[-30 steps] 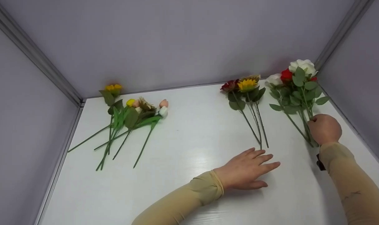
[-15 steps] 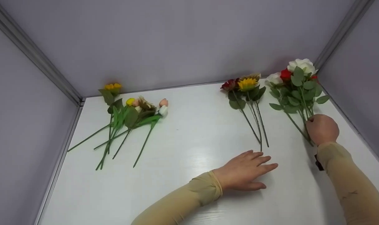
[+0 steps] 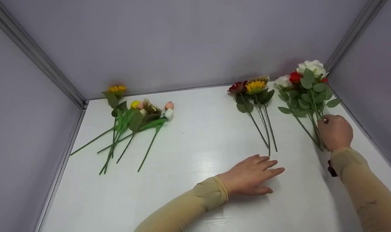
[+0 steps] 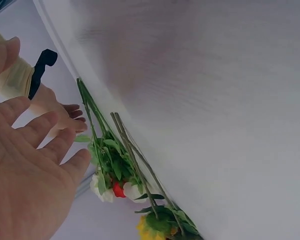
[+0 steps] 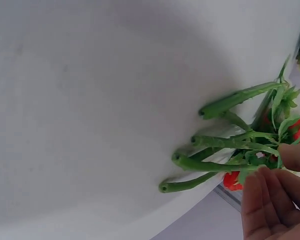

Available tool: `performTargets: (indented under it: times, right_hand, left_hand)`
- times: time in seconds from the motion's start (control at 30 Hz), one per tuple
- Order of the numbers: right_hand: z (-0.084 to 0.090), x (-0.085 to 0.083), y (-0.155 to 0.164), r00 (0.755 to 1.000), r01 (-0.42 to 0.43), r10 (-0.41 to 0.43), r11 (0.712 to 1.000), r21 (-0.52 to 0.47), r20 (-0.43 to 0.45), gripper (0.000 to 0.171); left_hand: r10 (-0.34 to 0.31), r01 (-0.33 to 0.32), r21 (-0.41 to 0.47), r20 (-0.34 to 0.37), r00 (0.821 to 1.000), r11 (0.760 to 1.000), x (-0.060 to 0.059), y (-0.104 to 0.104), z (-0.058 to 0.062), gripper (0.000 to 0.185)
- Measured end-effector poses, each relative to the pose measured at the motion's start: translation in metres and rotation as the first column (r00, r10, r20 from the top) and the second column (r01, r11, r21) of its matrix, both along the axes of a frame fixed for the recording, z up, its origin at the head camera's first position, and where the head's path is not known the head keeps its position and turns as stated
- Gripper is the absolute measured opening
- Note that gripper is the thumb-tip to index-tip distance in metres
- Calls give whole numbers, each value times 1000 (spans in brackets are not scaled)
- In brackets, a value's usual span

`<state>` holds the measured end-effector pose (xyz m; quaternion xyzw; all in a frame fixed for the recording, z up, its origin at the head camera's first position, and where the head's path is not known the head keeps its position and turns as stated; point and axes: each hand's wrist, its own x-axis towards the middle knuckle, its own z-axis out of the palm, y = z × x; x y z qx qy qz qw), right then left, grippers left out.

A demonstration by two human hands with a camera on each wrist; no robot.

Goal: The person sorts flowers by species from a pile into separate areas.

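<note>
- White table [image 3: 195,199] sits inside a box of plain purple-grey walls [image 3: 182,42].
- The right hand [image 3: 335,132] is at the far right of the table. Its fingers curl round the green stems of the rose bunch [image 3: 306,88], low down near the cut ends.
- The rose bunch has white and red blooms and round green leaves. The blooms point to the back corner.
- In the right wrist view, the cut stem ends [image 5: 190,165] stick out over the table, next to the fingertips.
- The left hand [image 3: 252,175] lies flat on the table with its fingers straight and spread. It holds nothing.
- Just past its fingertips lies the sunflower bunch [image 3: 255,96], with a dark red bloom in it.
- Well apart, on the left side, lies a loose pile of mixed flowers [image 3: 131,124].
</note>
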<state>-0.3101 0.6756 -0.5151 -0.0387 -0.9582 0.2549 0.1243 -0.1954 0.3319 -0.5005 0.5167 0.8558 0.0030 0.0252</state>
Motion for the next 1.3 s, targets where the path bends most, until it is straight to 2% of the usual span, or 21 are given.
performTargets:
  times: [0.17,0.27,0.33,0.47,0.57,0.6,0.67,0.73,0.8,0.9,0.93,1.0,1.07,1.13,1.2,1.3]
  right_hand:
    - [11,-1,-18,996,-11,5,998,-66,-93,45]
    - [20,1,-40,990,-62,48,993,-105,-130,46]
    - [24,3,-60,982,-111,92,987,-114,-166,44]
    - [28,8,-105,947,-242,215,966,-93,-238,39]
    - [28,14,-140,908,-355,331,934,-50,-255,37]
    - [27,16,-153,894,-392,371,919,-38,-253,37]
    - [25,21,-179,865,-462,446,887,-19,-231,37]
    - [21,29,-207,833,-531,518,847,-18,-195,37]
    - [16,40,-236,794,-599,591,800,-19,-144,38]
    - [11,59,-281,704,-709,708,705,0,-46,44]
    - [10,65,-295,669,-743,743,669,19,-7,46]
    - [11,75,-322,589,-808,806,586,65,63,51]
    - [12,83,-346,523,-851,844,511,117,120,53]
    - [14,88,-367,479,-875,865,456,165,149,52]
    - [16,91,-385,459,-882,875,427,201,156,49]
    - [17,94,-404,452,-883,878,416,217,155,46]
  left_hand:
    - [56,-56,24,-11,998,998,-12,-15,-1,68]
    - [132,-131,74,2,991,989,-22,-35,-1,64]
    - [194,-195,128,20,981,972,-29,-53,-1,60]
    - [332,-336,261,60,941,905,-45,-101,-3,52]
    - [432,-410,383,30,901,828,-58,-145,-5,43]
    - [472,-437,417,20,881,797,-61,-161,-6,40]
    - [569,-503,475,5,822,722,-67,-192,-8,33]
    - [671,-598,497,41,740,629,-71,-224,-9,28]
    - [758,-694,492,100,645,525,-73,-255,-10,26]
    - [840,-795,469,182,512,383,-72,-296,-11,25]
    - [858,-820,458,201,473,344,-71,-308,-10,25]
    - [886,-854,437,223,406,282,-70,-328,-9,25]
    - [904,-879,412,235,357,240,-69,-342,-6,24]
    - [908,-898,382,257,330,218,-68,-352,-4,24]
    - [910,-915,346,276,310,207,-69,-357,-1,23]
    - [910,-936,297,305,281,189,-70,-360,1,24]
